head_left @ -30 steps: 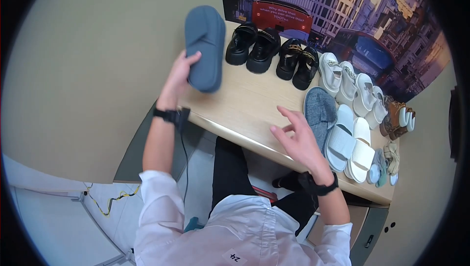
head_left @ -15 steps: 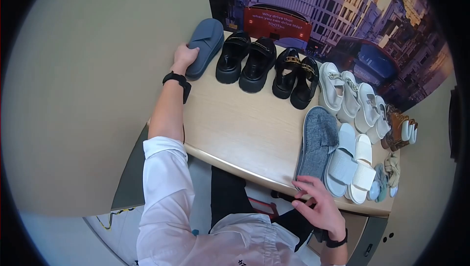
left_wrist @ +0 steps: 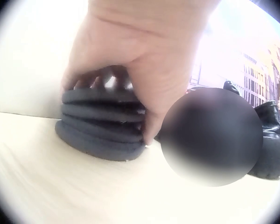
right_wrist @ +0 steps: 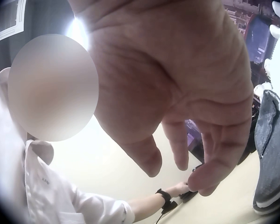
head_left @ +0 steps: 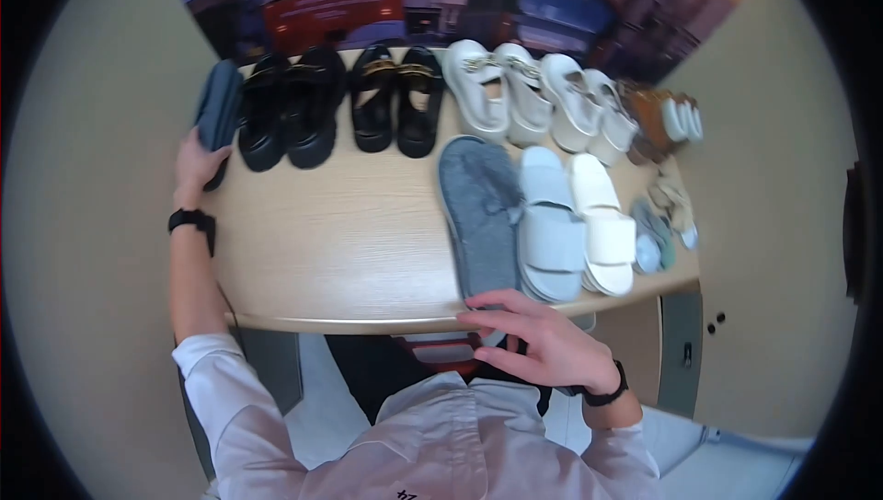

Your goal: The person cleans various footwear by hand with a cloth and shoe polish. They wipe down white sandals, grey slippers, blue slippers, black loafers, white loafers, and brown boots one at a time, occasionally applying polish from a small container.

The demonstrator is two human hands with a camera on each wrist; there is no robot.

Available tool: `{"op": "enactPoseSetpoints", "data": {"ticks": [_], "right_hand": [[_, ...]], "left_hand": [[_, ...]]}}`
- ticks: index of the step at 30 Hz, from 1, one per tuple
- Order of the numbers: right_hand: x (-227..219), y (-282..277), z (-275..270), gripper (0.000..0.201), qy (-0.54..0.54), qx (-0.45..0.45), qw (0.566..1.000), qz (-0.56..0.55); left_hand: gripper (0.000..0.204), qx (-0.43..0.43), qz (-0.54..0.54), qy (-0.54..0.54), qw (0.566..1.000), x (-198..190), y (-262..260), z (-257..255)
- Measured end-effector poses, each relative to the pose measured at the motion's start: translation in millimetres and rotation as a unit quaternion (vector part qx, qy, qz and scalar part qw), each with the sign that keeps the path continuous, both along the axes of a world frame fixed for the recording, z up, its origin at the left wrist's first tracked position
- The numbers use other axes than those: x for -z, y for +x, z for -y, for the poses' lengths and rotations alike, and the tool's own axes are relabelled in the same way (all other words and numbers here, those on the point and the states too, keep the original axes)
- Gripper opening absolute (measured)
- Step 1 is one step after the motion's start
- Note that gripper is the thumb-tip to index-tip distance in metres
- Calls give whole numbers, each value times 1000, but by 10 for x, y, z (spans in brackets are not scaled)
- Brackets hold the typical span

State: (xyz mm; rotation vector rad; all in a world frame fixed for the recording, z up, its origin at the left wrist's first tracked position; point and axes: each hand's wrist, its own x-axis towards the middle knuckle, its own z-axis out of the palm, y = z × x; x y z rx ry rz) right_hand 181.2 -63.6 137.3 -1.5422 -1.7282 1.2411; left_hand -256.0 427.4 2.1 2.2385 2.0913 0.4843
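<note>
At the table's left end my left hand grips the dark blue-grey slides beside the black loafers. The left wrist view shows their thick soles stacked low at the tabletop, with the thumb along one side and the other fingers partly hidden behind. My right hand hovers by the front edge, its fingers loosely bent and holding nothing. Its fingertips overlap the near end of the grey fabric slippers in the head view.
Black shoes with gold chains, white shoes and brown boots line the back. Light blue slides, white slides and small sandals lie front right. A wall borders the table on the left.
The left hand first held the blue-grey slides up, then brought them down beside the black loafers and turned them onto their side. The right hand shifted toward the front edge. The head view swung left.
</note>
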Motion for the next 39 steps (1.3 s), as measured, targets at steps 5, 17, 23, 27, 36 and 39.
{"op": "enactPoseSetpoints", "data": {"ticks": [5, 17, 23, 27, 36, 39], "right_hand": [[-104, 193, 274, 43, 53, 76, 996, -4], [560, 272, 746, 37, 69, 201, 977, 19], [793, -74, 705, 65, 136, 236, 956, 113], [985, -139, 668, 78, 140, 246, 951, 127], [1096, -261, 647, 72, 162, 223, 961, 24], [904, -218, 688, 60, 172, 229, 958, -9]], "left_hand": [[90, 15, -7, 116, 993, -260, 233, 356], [39, 228, 412, -180, 864, -465, 2007, 3286], [73, 258, 361, -334, 831, -108, 2495, 3691], [78, 188, 466, -407, 763, 34, 2660, 3635], [25, 206, 472, -386, 765, -91, 2609, 3697], [33, 186, 538, -317, 758, -82, 2243, 3598]]}}
